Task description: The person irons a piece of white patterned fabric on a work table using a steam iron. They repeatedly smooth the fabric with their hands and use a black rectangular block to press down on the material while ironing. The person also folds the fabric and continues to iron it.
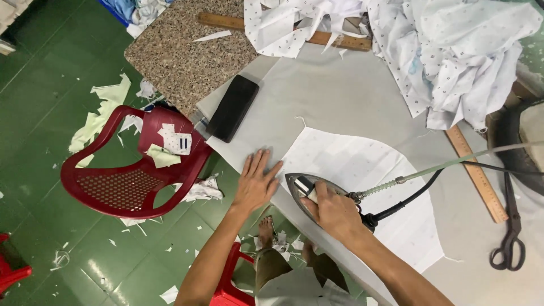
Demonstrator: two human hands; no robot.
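Fingers of the right hand (334,211) were clamped on the iron (310,191) at the table's (340,96) near edge, nose toward the left hand (256,182), which lay flat, fingers spread, just beside the white fabric (368,170).

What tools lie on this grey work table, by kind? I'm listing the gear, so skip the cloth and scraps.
Steam iron with metal sole, gripped by the right hand: 1
Long wooden rulers: 2
Black-handled metal scissors: 1
Flat black rectangular block, beyond the left hand: 1
Total: 5
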